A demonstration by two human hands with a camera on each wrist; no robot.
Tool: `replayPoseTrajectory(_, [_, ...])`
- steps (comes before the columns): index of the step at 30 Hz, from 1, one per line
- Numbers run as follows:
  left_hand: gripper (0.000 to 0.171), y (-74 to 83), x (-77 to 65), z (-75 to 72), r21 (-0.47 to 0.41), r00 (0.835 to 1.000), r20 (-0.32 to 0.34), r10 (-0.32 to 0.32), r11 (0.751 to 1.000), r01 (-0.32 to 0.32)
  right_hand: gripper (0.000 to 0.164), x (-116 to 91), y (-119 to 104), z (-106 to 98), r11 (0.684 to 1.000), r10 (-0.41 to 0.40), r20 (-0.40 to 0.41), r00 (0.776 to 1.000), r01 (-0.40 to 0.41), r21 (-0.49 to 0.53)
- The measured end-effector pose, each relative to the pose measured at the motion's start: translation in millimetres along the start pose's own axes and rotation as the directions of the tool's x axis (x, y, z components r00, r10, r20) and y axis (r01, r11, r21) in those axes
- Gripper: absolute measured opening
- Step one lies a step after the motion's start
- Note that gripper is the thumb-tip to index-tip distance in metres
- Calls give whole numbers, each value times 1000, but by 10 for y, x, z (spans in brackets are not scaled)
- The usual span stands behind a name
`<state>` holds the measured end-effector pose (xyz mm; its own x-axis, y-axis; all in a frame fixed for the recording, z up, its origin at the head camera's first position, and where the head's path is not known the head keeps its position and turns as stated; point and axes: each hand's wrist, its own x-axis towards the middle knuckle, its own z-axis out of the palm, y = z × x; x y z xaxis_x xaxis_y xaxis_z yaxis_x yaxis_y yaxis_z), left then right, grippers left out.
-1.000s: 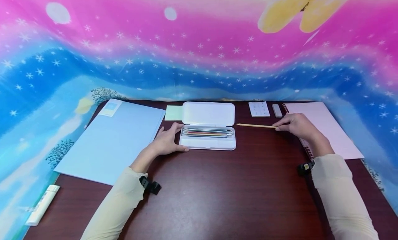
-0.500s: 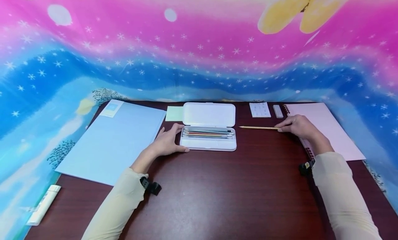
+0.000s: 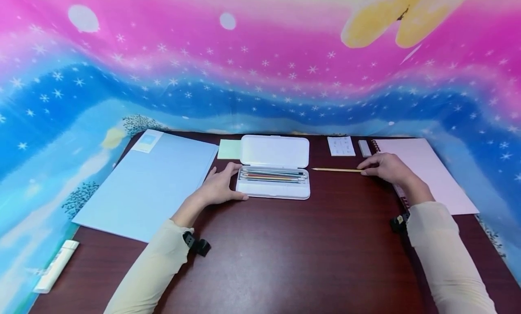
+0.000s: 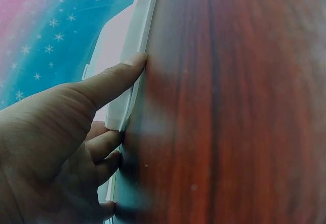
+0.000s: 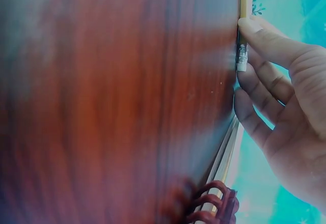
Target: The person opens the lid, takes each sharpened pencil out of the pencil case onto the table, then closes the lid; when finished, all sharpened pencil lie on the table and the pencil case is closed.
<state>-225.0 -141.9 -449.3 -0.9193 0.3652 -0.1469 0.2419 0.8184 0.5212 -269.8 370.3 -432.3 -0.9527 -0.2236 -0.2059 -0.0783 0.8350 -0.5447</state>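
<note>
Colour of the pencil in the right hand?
Yellow; the pencil shows best in the head view.

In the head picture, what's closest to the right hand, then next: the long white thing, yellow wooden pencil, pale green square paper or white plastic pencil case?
1. Yellow wooden pencil: pinched in the right hand.
2. White plastic pencil case: left of the pencil's tip.
3. Pale green square paper: left of the case's open lid.
4. Long white object: farthest left.
</note>
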Motion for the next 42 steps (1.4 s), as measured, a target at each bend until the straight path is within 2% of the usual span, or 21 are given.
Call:
replayPoseTrajectory(6, [99, 7, -5, -10, -2, 1000, -3, 4, 1000, -4, 24, -26, -61, -39, 999, -9, -5, 1000, 8, -39])
replayPoseTrajectory(10, [99, 9, -10, -14, -5, 1000, 4, 6, 1000, -6, 27, -40, -183, -66, 996, -59, -41, 997, 55, -76])
replayPoseTrajectory(13, [100, 3, -23, -21, 6, 1000, -2, 1, 1000, -1, 28, -15, -373, -43, 986, -142, -70, 987, 135, -101])
replayPoseTrajectory(16, [100, 5, -35, -27, 16, 1000, -8, -3, 1000, 3, 26, 29, -618, 42, 967, -237, -85, 968, 227, -116])
replayPoseTrajectory(19, [99, 18, -34, -30, 21, 1000, -10, -3, 1000, 3, 24, 76, -884, 185, 949, -302, -69, 951, 293, -117])
replayPoseTrajectory(22, [99, 36, -34, -25, 26, 1000, -11, -6, 1000, 7, 24, 129, -1146, 362, 934, -341, -16, 940, 337, -115])
replayPoseTrajectory(26, [97, 48, -38, -12, 24, 1000, -11, -12, 1000, 13, 25, 205, -1444, 601, 922, -359, 59, 932, 363, -131])
replayPoseTrajectory(28, [96, 47, -36, -9, 20, 1000, -7, -15, 1000, 15, 25, 234, -1551, 700, 913, -355, 87, 931, 365, -183])
replayPoseTrajectory(31, [96, 44, -28, -15, 18, 1000, 3, -14, 1000, 14, 26, 256, -1669, 806, 881, -350, 118, 929, 369, -298])
replayPoseTrajectory(35, [97, 34, -14, -22, 20, 1000, 7, -10, 1000, 10, 24, 248, -1766, 864, 842, -346, 114, 931, 362, -400])
replayPoseTrajectory(39, [98, 15, -9, -23, 33, 1000, 4, -8, 999, 8, 23, 240, -1772, 888, 847, -353, 90, 931, 359, -393])
replayPoseTrajectory(42, [97, 19, -14, -15, 31, 1000, 9, -7, 1000, 7, 22, 244, -1716, 898, 863, -361, 74, 930, 363, -350])
